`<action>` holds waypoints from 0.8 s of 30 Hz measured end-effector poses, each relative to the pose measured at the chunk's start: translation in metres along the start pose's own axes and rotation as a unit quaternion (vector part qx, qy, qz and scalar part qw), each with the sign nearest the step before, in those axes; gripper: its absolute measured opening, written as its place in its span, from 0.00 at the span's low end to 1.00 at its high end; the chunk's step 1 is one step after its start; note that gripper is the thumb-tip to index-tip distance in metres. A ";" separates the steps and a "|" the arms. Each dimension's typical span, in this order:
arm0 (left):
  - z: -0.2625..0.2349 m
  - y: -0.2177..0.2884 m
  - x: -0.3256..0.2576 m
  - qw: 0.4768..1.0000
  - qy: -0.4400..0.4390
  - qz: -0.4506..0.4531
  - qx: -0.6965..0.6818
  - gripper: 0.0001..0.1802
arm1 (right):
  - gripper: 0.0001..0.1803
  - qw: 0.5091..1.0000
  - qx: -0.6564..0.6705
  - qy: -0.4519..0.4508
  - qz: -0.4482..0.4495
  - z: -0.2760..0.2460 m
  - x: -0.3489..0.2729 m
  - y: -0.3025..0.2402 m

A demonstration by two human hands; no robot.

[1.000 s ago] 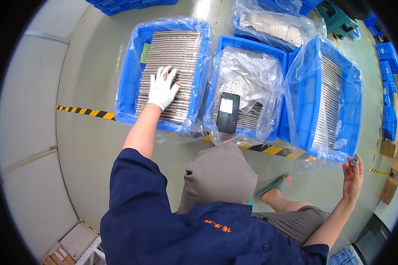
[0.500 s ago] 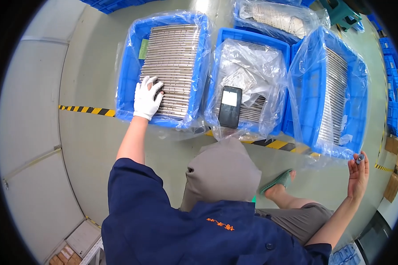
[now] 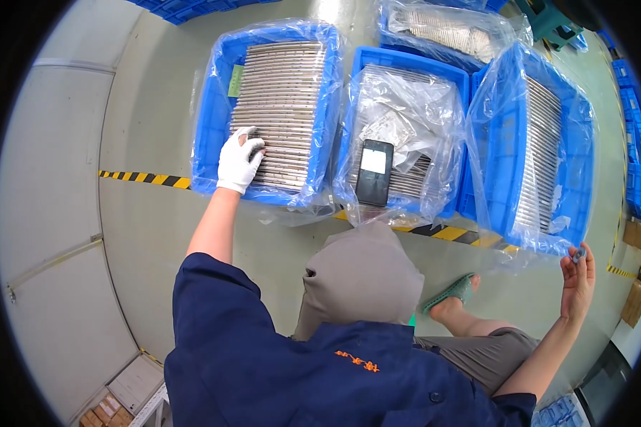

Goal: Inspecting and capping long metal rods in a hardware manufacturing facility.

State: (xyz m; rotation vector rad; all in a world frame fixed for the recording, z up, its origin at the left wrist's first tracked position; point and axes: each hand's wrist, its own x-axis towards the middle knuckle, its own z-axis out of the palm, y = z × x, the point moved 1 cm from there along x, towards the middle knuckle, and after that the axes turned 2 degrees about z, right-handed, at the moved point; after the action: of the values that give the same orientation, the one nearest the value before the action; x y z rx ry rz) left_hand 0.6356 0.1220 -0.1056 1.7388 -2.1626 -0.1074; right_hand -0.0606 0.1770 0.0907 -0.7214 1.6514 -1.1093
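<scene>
My left hand, in a white glove with fingertips that look bare or dark, rests at the left ends of the metal rods. Its fingers are curled down among them; whether a rod is pinched is hidden. The thin silver rods lie side by side across a blue plastic bin lined with clear film. Far to the right, my bare right hand pinches a small grey cylindrical piece with a round end, near the right bin's front corner. The rest of that piece is hidden by the fingers.
In the middle bin, a phone lies on crumpled plastic over more rods. The right bin and the back bin also hold rods under film. Striped floor tape runs past the bins. A green slipper is on my foot.
The fingers of my left hand have curled in more over the rods. My right hand keeps its pinch in nearly the same place. The whole view has shifted slightly.
</scene>
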 end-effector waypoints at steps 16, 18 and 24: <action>0.015 -0.080 0.061 0.835 -0.082 -0.436 -0.325 0.42 | 0.21 0.999 -0.042 0.005 -0.012 0.023 -0.006 -0.001; 0.025 -0.079 0.063 0.758 -0.093 -0.465 -0.448 0.40 | 0.22 0.999 -0.011 -0.016 -0.027 0.024 -0.011 -0.005; 0.020 -0.074 0.064 0.871 -0.008 -0.399 -0.287 0.35 | 0.19 0.999 0.040 0.020 -0.027 0.020 -0.023 -0.025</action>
State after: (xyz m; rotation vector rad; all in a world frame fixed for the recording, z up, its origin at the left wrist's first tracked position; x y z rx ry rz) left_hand 0.6862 0.0400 -0.1307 2.0819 -1.0861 -0.8702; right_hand -0.0345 0.1798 0.1208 -0.7001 1.6205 -1.2279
